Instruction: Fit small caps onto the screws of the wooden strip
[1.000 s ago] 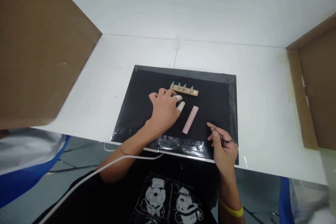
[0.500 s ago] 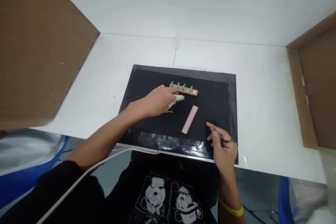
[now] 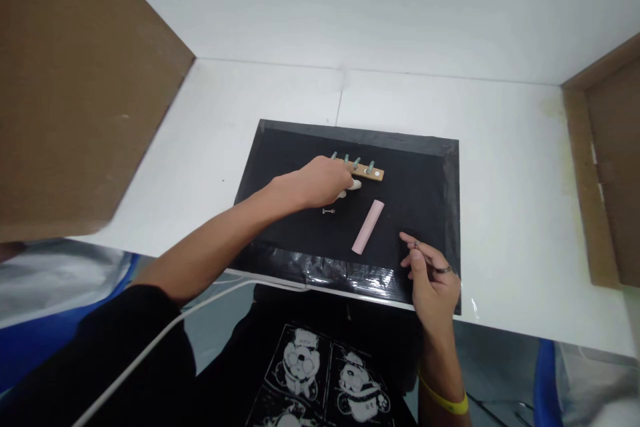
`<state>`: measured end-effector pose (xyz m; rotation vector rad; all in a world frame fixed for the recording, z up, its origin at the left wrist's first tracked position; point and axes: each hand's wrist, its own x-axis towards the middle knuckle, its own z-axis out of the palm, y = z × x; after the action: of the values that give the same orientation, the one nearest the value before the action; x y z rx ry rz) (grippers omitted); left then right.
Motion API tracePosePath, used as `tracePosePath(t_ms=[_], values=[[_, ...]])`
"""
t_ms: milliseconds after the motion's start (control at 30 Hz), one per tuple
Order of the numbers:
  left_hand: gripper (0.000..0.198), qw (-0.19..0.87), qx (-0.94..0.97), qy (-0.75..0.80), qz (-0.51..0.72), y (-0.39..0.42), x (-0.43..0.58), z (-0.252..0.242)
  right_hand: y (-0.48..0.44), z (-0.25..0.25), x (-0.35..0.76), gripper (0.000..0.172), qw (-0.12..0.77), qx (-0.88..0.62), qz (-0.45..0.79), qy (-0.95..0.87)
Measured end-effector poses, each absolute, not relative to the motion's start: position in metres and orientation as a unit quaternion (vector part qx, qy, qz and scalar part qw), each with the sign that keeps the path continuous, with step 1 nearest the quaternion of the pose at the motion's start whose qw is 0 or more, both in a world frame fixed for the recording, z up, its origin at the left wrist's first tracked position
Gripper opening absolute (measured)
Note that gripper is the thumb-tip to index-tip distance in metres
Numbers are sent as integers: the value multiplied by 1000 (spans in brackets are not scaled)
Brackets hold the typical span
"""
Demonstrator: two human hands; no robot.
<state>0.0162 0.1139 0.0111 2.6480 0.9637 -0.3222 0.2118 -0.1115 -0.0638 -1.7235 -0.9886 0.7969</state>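
My left hand (image 3: 325, 181) reaches over the front-left part of a narrow wooden strip (image 3: 376, 175) that carries several upright green pegs (image 3: 371, 166). Its fingers are curled in, and white coverings show on some of them. What they hold, if anything, is hidden. Just below that hand lies a small silvery metal piece (image 3: 329, 211). At the right, my right hand (image 3: 434, 280) is closed in a pinch, with a tiny metal piece (image 3: 416, 245) between thumb and finger. Between the hands lies a pink bar (image 3: 368, 227), touched by neither.
A black mat (image 3: 290, 147) with shiny taped edges lies on the white table (image 3: 505, 213). Brown boards stand at the left (image 3: 90, 93) and right (image 3: 617, 167). A white cable (image 3: 150, 353) runs past my left arm at the table's front edge.
My left hand has shifted slightly right and its wrist has turned, uncovering more of the small metal piece below it. My right hand keeps its pinch. The view has shifted a little.
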Motion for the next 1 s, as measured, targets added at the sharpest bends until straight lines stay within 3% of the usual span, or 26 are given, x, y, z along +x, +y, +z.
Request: tracePosePath(t_ms=[133,367,500,633,767,1000], values=[[37,97,926,298,-210,110,24,19,-111,-62,211,27,478,-706,329,-406],[29,69,939,296,-159,99,2,24,-113,-66,212,26,482,-706,324,-406],[32,110,923,347,-122,94,-21,25,-114,-65,213,26,478,-707,321,-410],[33,216,902,364,-86,92,-44,33,-112,-62,211,29,471,-714,318,-410],[36,328,860,362,-146,96,-68,38,-111,-60,211,30,471,-714,320,-407],[28,280,875,373,-128,104,-84,22,-112,-62,212,31,472,-718,315,-403]])
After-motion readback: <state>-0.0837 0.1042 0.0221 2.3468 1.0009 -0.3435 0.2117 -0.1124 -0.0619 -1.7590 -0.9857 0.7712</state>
